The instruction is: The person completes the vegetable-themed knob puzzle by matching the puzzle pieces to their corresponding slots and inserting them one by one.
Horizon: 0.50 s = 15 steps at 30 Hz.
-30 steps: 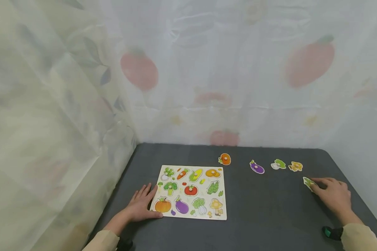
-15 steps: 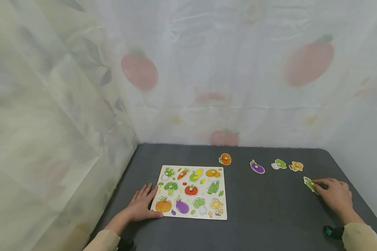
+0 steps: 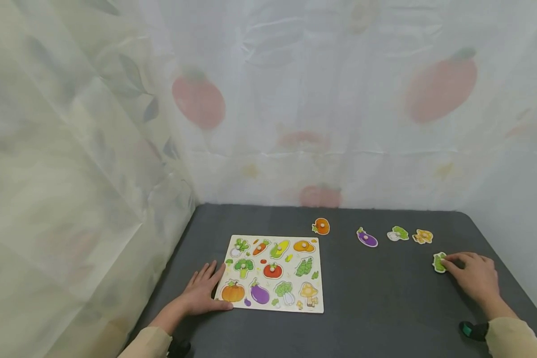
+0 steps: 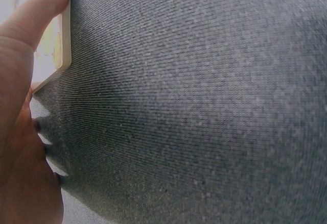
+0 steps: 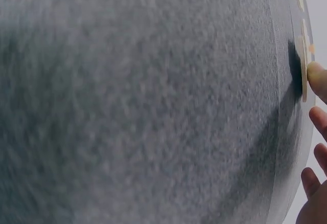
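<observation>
My right hand (image 3: 474,278) pinches a green vegetable puzzle piece (image 3: 439,262) between thumb and fingertips at the table's right side. In the right wrist view that piece (image 5: 304,63) shows edge-on, with a shadow beside it. My left hand (image 3: 201,292), fingers spread, rests at the left edge of a white vegetable puzzle board (image 3: 291,307). The thumb lies over the board's near left corner, as the left wrist view also shows at the board's edge (image 4: 66,40). Knobbed pieces such as a tomato (image 3: 272,271) and a broccoli (image 3: 243,267) sit in the board.
Along the back of the dark table (image 3: 371,308) lie loose pieces: an orange pumpkin (image 3: 320,226), a purple eggplant (image 3: 367,238), a bok choy (image 3: 398,233) and yellow mushrooms (image 3: 423,236). A patterned curtain (image 3: 268,99) closes off the back and the left side.
The green piece in my right hand has turned from a slant to lie flatter, its face now more visible. My left hand and the board have stayed in place.
</observation>
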Each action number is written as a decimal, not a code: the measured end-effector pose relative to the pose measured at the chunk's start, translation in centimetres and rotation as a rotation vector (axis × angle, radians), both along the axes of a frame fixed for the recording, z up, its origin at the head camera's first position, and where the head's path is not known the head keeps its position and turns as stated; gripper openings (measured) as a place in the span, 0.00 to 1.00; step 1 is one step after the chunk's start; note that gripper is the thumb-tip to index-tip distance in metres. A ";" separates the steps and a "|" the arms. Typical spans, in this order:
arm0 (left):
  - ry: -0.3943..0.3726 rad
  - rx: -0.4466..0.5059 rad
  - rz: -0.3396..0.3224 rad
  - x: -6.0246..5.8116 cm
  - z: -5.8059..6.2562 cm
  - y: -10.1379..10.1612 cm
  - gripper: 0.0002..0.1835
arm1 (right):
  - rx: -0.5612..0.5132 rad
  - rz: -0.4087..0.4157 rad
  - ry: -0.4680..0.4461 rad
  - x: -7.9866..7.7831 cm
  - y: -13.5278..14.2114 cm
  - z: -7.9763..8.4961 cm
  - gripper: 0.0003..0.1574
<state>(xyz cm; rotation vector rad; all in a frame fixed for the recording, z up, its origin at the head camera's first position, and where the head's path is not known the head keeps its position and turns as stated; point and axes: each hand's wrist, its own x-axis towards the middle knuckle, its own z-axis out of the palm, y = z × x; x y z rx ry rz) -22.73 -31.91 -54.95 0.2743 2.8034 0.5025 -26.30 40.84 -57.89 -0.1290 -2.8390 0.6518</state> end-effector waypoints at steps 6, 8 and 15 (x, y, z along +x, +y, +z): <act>0.032 0.055 -0.027 0.5 0.1 -0.1 0.67 | -0.018 0.004 -0.022 0.0 -0.5 0.2 0.27; 0.034 0.066 -0.026 0.6 0.3 0.0 0.66 | -0.021 0.005 -0.024 0.0 -0.5 0.2 0.27; -0.004 0.041 -0.009 0.7 1.4 0.5 0.66 | -0.033 0.003 -0.038 -0.1 -0.4 0.1 0.28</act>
